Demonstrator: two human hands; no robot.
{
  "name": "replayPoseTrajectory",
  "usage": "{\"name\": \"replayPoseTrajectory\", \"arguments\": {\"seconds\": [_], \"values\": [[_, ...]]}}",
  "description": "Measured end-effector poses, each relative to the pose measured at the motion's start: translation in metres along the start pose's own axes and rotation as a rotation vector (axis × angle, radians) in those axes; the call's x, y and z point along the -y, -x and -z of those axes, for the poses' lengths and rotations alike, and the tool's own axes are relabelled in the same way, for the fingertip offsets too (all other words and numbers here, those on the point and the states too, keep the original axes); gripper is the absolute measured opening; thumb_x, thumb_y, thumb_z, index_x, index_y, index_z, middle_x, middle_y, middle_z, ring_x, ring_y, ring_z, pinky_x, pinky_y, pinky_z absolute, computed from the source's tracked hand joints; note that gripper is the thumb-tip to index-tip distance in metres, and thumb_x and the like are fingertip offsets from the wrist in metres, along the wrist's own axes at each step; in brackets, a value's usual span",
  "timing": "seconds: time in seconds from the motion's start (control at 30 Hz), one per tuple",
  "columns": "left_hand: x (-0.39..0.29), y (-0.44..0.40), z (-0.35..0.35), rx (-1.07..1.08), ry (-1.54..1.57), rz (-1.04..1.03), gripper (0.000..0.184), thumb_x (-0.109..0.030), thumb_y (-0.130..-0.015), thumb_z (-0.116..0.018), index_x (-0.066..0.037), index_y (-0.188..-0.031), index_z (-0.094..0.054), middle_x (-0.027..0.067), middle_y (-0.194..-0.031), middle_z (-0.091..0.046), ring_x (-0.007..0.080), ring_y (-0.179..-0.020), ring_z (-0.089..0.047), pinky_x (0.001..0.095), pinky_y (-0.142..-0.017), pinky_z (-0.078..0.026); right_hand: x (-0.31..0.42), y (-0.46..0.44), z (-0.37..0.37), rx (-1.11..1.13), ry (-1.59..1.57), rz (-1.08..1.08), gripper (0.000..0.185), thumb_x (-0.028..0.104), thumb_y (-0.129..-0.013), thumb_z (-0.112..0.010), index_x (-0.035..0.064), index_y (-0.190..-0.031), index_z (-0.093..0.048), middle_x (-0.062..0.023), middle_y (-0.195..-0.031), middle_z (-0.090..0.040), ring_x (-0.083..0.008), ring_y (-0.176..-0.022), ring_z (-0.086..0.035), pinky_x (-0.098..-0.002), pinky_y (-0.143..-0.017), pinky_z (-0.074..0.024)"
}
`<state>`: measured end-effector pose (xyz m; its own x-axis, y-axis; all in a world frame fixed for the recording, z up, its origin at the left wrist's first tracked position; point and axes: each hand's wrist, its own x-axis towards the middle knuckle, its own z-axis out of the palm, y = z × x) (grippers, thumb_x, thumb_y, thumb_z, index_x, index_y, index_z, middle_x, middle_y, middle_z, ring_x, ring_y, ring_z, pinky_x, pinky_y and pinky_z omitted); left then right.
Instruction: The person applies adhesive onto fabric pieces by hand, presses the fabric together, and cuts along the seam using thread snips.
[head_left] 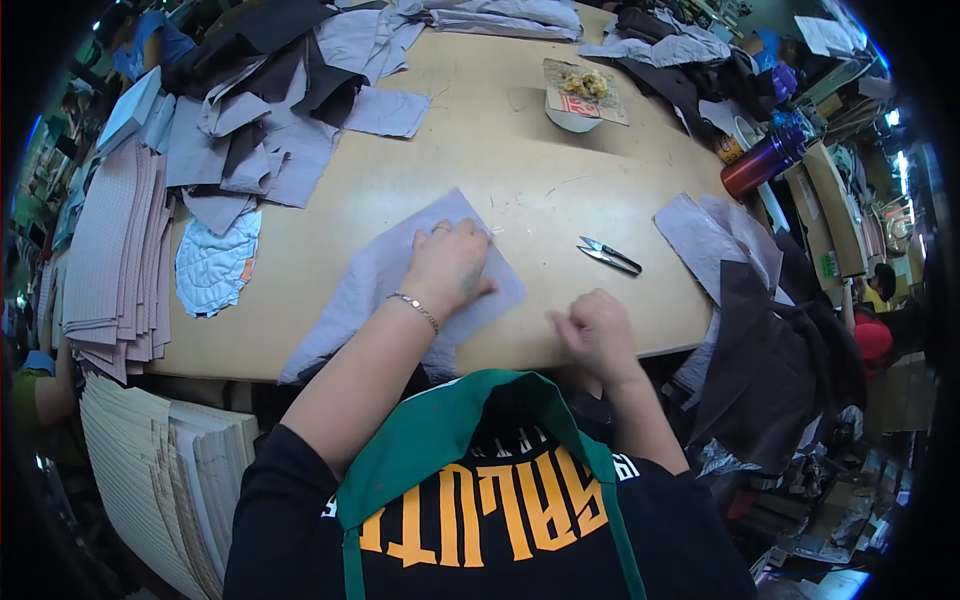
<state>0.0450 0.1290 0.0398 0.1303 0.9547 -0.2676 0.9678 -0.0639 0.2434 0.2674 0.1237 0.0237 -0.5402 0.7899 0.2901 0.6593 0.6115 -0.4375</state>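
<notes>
A light grey-purple cloth piece (370,270) lies on the table near its front edge, one end hanging over it. On this cloth rests my left hand (449,262), palm down, thumb apart from the fingers, a bracelet at the wrist. To the right of the cloth, my right hand (597,328) hovers by the table's front edge with its fingers curled in; whether anything is inside them is too small to tell. Small thread snips (610,256) with dark handles lie on the table beyond my right hand, touched by neither hand.
Grey and dark cloth piles (270,130) cover the back left; more dark cloth (765,360) hangs at the right edge. A white quilted pad (215,262) lies left. A bowl (572,121) with food on cardboard and a metallic bottle (762,164) stand farther back.
</notes>
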Motion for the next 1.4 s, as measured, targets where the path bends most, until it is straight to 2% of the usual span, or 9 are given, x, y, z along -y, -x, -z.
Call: {"name": "replayPoseTrajectory", "arguments": {"seconds": [0.03, 0.1, 0.27, 0.37, 0.57, 0.8, 1.1, 1.2, 1.4], "values": [[-0.003, 0.003, -0.003, -0.001, -0.024, -0.058, 0.062, -0.042, -0.071, -0.072, -0.01, -0.12, -0.051, 0.0098, -0.13, -0.049, 0.0282, -0.125, -0.042, 0.0541, -0.097, -0.036, -0.008, 0.006, 0.008, -0.026, -0.012, -0.09, 0.028, 0.015, -0.069, -0.071, 0.0052, -0.054, -0.049, -0.0097, -0.058, -0.053, -0.0299, -0.064, -0.055, -0.0399, -0.061, -0.0445], [-0.009, 0.015, -0.013, -0.061, -0.045, -0.168, 0.062, -0.039, -0.069, -0.074, -0.01, -0.118, -0.052, 0.0085, -0.129, -0.05, 0.0281, -0.123, -0.044, 0.0527, -0.097, -0.036, -0.033, 0.02, 0.02, 0.05, 0.0, -0.307, 0.017, 0.014, -0.069, -0.07, 0.0048, -0.068, -0.056, -0.011, -0.074, -0.059, -0.0306, -0.076, -0.056, -0.0412, -0.067, -0.0446], [-0.003, 0.009, -0.013, -0.109, 0.057, -0.158, 0.049, -0.033, -0.071, -0.074, -0.012, -0.11, -0.054, 0.004, -0.124, -0.055, 0.0247, -0.119, -0.048, 0.051, -0.097, -0.036, -0.069, -0.003, 0.015, -0.277, 0.209, -0.073, 0.04, 0.018, -0.072, -0.071, 0.0059, -0.108, -0.056, -0.0122, -0.11, -0.053, -0.0325, -0.103, -0.048, -0.0452, -0.086, -0.0421], [-0.002, 0.002, -0.016, -0.131, 0.003, -0.167, 0.031, -0.029, -0.077, -0.069, -0.012, -0.1, -0.058, 0.0008, -0.122, -0.057, 0.0202, -0.115, -0.051, 0.053, -0.097, -0.035, -0.1, -0.023, -0.013, -0.135, 0.277, -0.107, 0.036, 0.019, -0.075, -0.069, 0.0052, -0.105, -0.057, -0.0124, -0.105, -0.055, -0.0315, -0.1, -0.05, -0.0459, -0.084, -0.0437], [-0.013, 0.006, -0.022, -0.219, -0.046, -0.114, 0.032, -0.029, -0.076, -0.07, -0.011, -0.101, -0.06, 0.0014, -0.125, -0.055, 0.0206, -0.115, -0.052, 0.067, -0.097, -0.029, -0.063, -0.017, 0.006, 0.092, 0.095, -0.22, 0.029, 0.018, -0.08, -0.063, 0.0046, -0.105, -0.056, -0.0109, -0.097, -0.056, -0.0294, -0.087, -0.057, -0.0437, -0.072, -0.0465], [-0.024, 0.004, -0.019, -0.167, -0.076, -0.074, 0.043, -0.031, -0.076, -0.068, -0.008, -0.11, -0.055, 0.0052, -0.126, -0.052, 0.0219, -0.117, -0.05, 0.0716, -0.095, -0.027, -0.02, -0.024, -0.007, -0.014, 0.377, 0.05, 0.018, 0.015, -0.073, -0.058, 0.007, -0.089, -0.058, -0.0035, -0.075, -0.053, -0.0191, -0.074, -0.058, -0.0342, -0.057, -0.0458], [-0.02, 0.006, -0.029, -0.223, -0.037, -0.056, 0.047, -0.036, -0.075, -0.069, -0.011, -0.113, -0.056, 0.0034, -0.129, -0.052, 0.0229, -0.118, -0.049, 0.0682, -0.096, -0.028, -0.011, -0.031, -0.024, -0.002, 0.435, 0.179, 0.015, 0.016, -0.072, -0.056, 0.0083, -0.085, -0.06, -0.0015, -0.075, -0.053, -0.018, -0.069, -0.056, -0.032, -0.053, -0.045], [-0.019, 0.007, -0.03, -0.232, -0.026, -0.061, 0.049, -0.036, -0.075, -0.069, -0.011, -0.115, -0.055, 0.0041, -0.129, -0.051, 0.0239, -0.119, -0.048, 0.0674, -0.097, -0.027, -0.024, -0.032, -0.029, -0.055, 0.473, 0.093, 0.016, 0.016, -0.075, -0.055, 0.0084, -0.088, -0.059, -0.0014, -0.076, -0.054, -0.0185, -0.068, -0.056, -0.0326, -0.053, -0.0455], [-0.02, 0.011, -0.027, -0.176, -0.051, -0.081, 0.058, -0.039, -0.075, -0.069, -0.008, -0.12, -0.05, 0.0065, -0.136, -0.044, 0.0243, -0.126, -0.041, 0.0678, -0.097, -0.028, -0.065, -0.03, 0.002, -0.139, 0.593, -0.322, 0.031, 0.02, -0.077, -0.062, 0.0065, -0.104, -0.058, -0.0062, -0.096, -0.056, -0.0239, -0.09, -0.055, -0.0385, -0.07, -0.0469]]}}
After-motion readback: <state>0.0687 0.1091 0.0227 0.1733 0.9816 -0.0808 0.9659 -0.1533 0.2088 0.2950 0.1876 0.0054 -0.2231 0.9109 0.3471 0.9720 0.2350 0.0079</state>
